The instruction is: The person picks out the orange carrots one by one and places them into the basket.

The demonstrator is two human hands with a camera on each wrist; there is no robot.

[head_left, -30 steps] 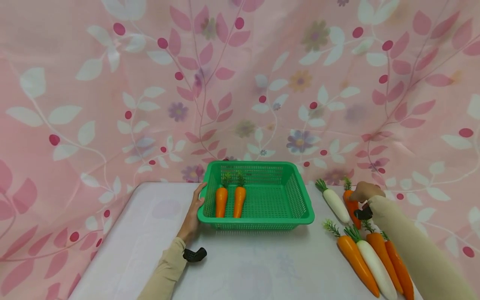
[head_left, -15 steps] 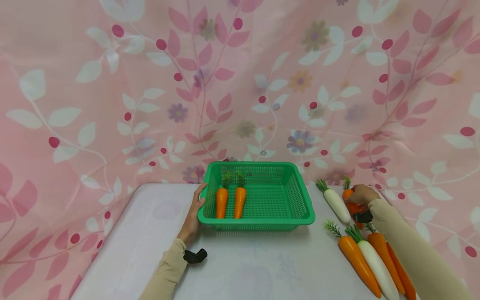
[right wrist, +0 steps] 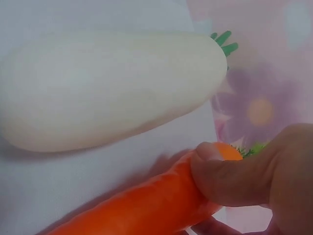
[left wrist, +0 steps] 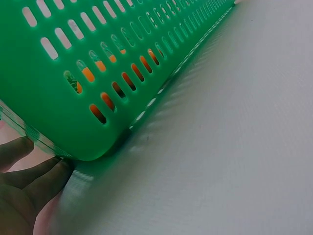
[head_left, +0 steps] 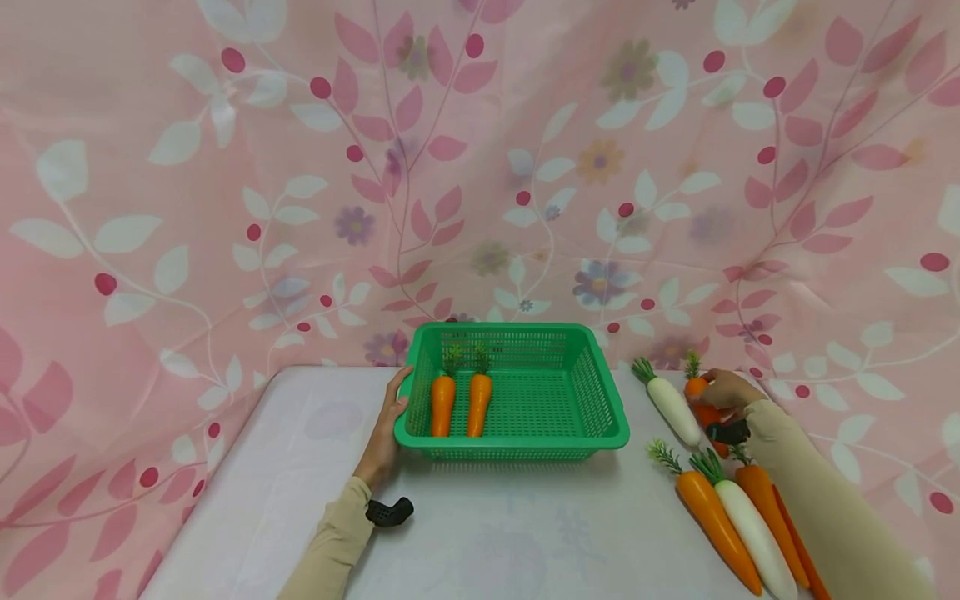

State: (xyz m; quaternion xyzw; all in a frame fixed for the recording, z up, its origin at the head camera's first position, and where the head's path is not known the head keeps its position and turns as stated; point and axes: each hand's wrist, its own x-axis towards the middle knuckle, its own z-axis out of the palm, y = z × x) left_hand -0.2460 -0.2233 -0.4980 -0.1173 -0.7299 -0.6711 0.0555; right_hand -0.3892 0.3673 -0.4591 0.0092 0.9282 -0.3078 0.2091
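Observation:
My left hand [head_left: 385,433] rests against the left side of a green plastic basket [head_left: 517,443]. In the left wrist view its fingers [left wrist: 46,181] reach fairly straight to the perforated wall. Two orange carrots [head_left: 443,404] with leafy green tops lie side by side inside, at the left. Over at the right, my right hand [head_left: 731,390] grips another carrot [right wrist: 142,208] near its leafy end, the thumb [right wrist: 220,176] pressed on top; the fingers beneath are mostly hidden. A white radish [head_left: 672,408] with a short green top lies just left of that carrot.
Nearer me on the right lie a carrot [head_left: 716,529], a second white radish [head_left: 757,537] and more carrots [head_left: 772,517], partly under my right forearm. A pale cloth covers the table [head_left: 480,533]. Behind it hangs a pink flowered curtain [head_left: 480,167].
My right hand has shifted slightly left and its hold on the carrot has settled near the top. My left hand and the basket stay in place.

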